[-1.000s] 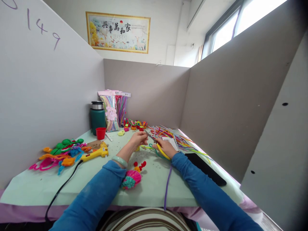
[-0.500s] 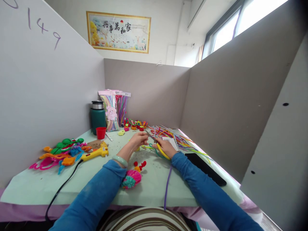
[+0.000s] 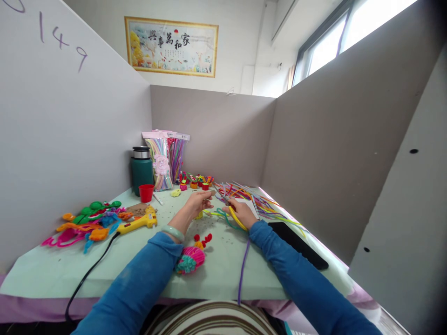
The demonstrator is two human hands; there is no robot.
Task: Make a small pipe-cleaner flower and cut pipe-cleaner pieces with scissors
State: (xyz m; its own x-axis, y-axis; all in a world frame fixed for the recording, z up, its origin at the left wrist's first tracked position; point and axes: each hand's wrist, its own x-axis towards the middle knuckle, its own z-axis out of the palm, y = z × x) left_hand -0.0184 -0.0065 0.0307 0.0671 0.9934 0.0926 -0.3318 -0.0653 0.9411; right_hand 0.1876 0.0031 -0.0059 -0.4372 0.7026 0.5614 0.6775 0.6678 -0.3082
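Observation:
My right hand (image 3: 243, 214) is closed on a pair of scissors with yellow handles (image 3: 237, 219), the blades pointing up and to the left. My left hand (image 3: 199, 204) pinches a small brownish piece (image 3: 213, 192), perhaps cardboard, just left of the blades. Below my left hand, beside the sleeve, lies a pink and teal pipe-cleaner figure (image 3: 193, 258) with red tips. A purple pipe cleaner (image 3: 243, 274) runs down to the table's front edge under my right wrist. Teal strands (image 3: 226, 216) lie between the hands.
A yellow glue gun (image 3: 138, 224) with a black cord lies left, near coloured pipe-cleaner parts (image 3: 91, 221). Behind stand a red cup (image 3: 146, 193), a green bottle (image 3: 142, 170) and bagged pipe cleaners (image 3: 160, 160). Right are loose pipe cleaners (image 3: 265, 204) and a black flat object (image 3: 298, 245).
My left hand has drawn slightly left and down, away from the scissors, and the small brownish piece now shows at its fingertips. My right hand has barely moved.

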